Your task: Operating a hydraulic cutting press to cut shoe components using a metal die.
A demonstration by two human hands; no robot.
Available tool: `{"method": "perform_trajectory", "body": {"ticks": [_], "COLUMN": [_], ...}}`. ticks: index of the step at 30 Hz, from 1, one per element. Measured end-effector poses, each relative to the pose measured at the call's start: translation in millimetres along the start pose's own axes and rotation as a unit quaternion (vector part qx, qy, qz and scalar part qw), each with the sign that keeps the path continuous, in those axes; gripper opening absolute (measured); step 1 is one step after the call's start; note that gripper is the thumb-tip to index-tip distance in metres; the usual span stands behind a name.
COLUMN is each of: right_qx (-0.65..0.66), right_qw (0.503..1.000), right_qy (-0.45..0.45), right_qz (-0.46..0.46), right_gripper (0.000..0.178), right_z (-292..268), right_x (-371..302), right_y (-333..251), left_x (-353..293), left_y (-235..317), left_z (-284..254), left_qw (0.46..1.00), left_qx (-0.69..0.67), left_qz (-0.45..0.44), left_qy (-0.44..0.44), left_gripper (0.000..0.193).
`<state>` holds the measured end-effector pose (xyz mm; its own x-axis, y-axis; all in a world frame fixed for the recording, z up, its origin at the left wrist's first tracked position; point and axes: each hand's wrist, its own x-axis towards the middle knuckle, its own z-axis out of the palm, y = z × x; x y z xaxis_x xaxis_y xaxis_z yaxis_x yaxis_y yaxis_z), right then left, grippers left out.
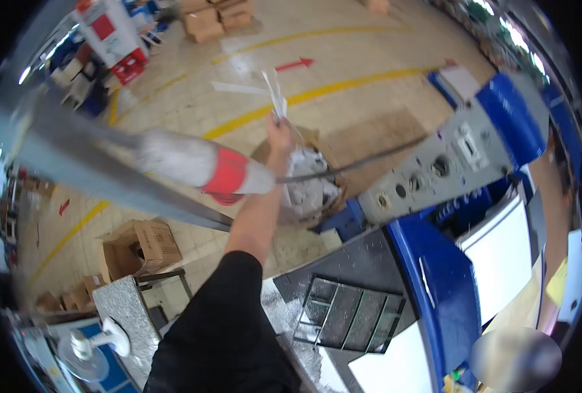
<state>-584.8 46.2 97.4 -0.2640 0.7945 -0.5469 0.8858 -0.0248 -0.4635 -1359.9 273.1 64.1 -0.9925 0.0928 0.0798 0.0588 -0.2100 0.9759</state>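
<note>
My left hand [279, 136] reaches forward at the end of an outstretched arm in a black sleeve. Its fingers are closed round a few thin white strips [278, 103], which stick up and fan out above the fist. Whether the strips are paper or plastic, I cannot tell. Just beyond and below the hand stands a cardboard box holding crumpled white scraps [310, 187]. My forearm and a padded, wrapped bar [179, 160] with a red band hide part of that box. No part of my right hand shows.
A grey-and-blue machine arm [435, 167] and blue machine body [435, 275] fill the right. A black frame [350, 314] lies on the dark bed. A dark cable [350, 169] crosses the middle. An open carton [140, 249] and a speckled table [130, 321] stand left.
</note>
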Motion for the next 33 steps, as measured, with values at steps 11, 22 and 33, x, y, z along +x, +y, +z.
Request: {"method": "perform_trajectory", "body": {"ticks": [11,22,33], "right_qx": [0.198,0.057,0.124], "right_qw": [0.947,0.956,0.893], "right_qy": [0.086,0.235,0.229], "right_qz": [0.237,-0.164,-0.366], "right_gripper": [0.017,0.061,0.026], "right_z": [-30.6,-143.8,-164.7], "right_x": [-122.5,52.3,92.3], "right_y": [31.2,96.3,206.6], "left_x": [-118.4,-615.0,-750.0], "left_y": [-184.4,70.3,126.9], "left_z": [-67.3,-142.9,-132.3], "left_qw": [0.811,0.863,0.718], "left_qx": [0.480,0.357,0.528], "left_qz": [-0.029,0.129,0.096], "left_qy": [-0.331,-0.334,-0.442], "left_gripper": [0.070,0.092,0.089]}}
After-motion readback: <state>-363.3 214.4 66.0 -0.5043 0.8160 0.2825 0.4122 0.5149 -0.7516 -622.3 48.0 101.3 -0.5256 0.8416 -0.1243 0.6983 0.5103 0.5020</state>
